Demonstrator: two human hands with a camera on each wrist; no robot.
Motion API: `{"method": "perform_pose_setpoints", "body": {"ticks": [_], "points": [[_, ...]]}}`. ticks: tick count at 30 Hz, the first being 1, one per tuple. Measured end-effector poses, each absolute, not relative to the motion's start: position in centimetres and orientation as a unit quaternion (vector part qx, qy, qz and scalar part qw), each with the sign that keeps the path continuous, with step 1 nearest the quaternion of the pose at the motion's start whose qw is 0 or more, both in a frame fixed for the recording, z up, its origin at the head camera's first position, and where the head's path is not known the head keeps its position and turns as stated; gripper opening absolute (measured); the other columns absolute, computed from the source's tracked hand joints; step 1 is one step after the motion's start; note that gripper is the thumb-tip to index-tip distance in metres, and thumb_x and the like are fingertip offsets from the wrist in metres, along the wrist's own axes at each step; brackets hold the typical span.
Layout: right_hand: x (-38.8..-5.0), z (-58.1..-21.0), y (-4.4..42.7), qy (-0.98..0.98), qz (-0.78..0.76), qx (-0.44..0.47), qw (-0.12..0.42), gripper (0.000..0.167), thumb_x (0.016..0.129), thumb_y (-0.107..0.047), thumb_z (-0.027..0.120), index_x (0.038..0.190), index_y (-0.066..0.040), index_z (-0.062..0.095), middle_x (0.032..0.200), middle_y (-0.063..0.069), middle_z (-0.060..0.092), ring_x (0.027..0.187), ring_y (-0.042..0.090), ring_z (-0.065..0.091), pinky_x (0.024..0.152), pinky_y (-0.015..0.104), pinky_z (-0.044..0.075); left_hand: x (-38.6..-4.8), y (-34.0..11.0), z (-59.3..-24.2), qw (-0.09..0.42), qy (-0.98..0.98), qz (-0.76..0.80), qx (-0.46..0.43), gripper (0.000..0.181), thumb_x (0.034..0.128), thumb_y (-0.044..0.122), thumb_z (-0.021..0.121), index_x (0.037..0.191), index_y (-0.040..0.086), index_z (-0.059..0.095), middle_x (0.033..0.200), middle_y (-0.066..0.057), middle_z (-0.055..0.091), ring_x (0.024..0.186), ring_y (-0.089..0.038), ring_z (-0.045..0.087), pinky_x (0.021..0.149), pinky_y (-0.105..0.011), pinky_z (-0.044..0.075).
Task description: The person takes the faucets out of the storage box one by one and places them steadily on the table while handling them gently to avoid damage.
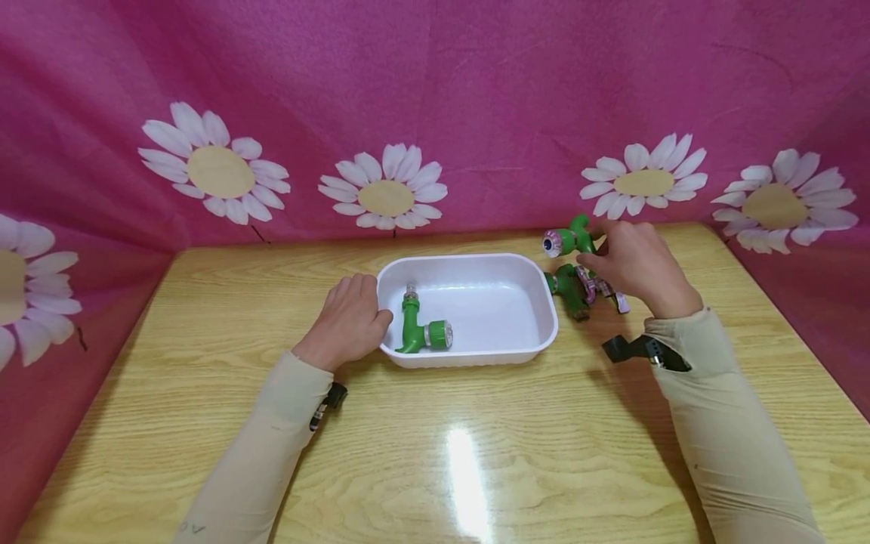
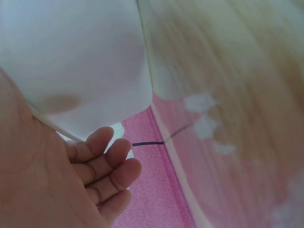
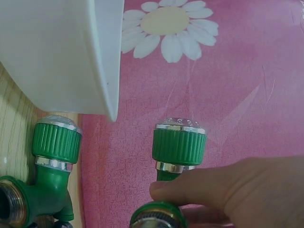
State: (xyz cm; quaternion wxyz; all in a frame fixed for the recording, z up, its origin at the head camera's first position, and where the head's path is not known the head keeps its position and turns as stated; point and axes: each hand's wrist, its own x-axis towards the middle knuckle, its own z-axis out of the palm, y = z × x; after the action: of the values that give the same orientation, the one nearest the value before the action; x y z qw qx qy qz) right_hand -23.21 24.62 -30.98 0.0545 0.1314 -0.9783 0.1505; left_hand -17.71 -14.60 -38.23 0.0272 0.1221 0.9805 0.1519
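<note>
A white tray (image 1: 476,358) holds one green tap (image 1: 411,325) at its left end. My left hand (image 1: 350,321) grips the tray's left rim, its fingers curled at the edge; the left wrist view shows the hand (image 2: 61,175) against the tray wall (image 2: 95,57). Right of the tray, my right hand (image 1: 642,264) pinches a second green tap (image 1: 578,236) above the table; the right wrist view shows thumb and fingers round that tap (image 3: 178,147). Below it lie more green taps (image 1: 567,287), partly overlapping, one of them (image 3: 50,185) beside the tray in the right wrist view.
The wooden table (image 1: 381,468) ends at the back and sides against a pink cloth (image 1: 476,113) with white flowers. A purple and white piece (image 1: 621,302) shows among the taps under my right hand.
</note>
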Motion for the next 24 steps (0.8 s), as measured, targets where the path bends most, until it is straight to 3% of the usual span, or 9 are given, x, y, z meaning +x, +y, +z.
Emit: {"method": "perform_pose_setpoints", "body": {"ticks": [10,18,24], "points": [[-23.39,-31.1,24.99,-0.979,0.149,0.129,0.05,0.033,0.091,-0.024,0.072,0.118,-0.004,0.07,0.093,0.022,0.078,0.089,0.037,0.075,0.067,0.04,0.048,-17.7,-14.6,-38.29,0.024,0.98,0.151,0.124,0.046,0.0967,0.026,0.048,0.128,-0.007,0.045,0.108,-0.015,0.05,0.102,-0.029,0.042,0.091,-0.04,0.037],[-23.57,-30.98,25.21,-0.981,0.148,0.119,0.032,0.04,0.092,-0.024,0.071,0.124,0.0,0.069,0.1,0.026,0.077,0.092,0.04,0.074,0.073,0.048,0.052,-17.64,-14.64,-38.28,0.018,0.98,0.151,0.125,0.045,0.0963,0.026,0.049,0.127,-0.007,0.045,0.108,-0.015,0.05,0.102,-0.029,0.042,0.091,-0.04,0.037],[-23.66,-30.98,25.47,-0.981,0.146,0.118,0.037,0.041,0.092,-0.025,0.07,0.123,0.001,0.069,0.098,0.026,0.077,0.092,0.04,0.073,0.071,0.046,0.051,-17.66,-14.66,-38.26,0.015,0.98,0.15,0.127,0.045,0.0966,0.026,0.048,0.126,-0.008,0.046,0.108,-0.016,0.051,0.102,-0.03,0.042,0.091,-0.041,0.037]]}}
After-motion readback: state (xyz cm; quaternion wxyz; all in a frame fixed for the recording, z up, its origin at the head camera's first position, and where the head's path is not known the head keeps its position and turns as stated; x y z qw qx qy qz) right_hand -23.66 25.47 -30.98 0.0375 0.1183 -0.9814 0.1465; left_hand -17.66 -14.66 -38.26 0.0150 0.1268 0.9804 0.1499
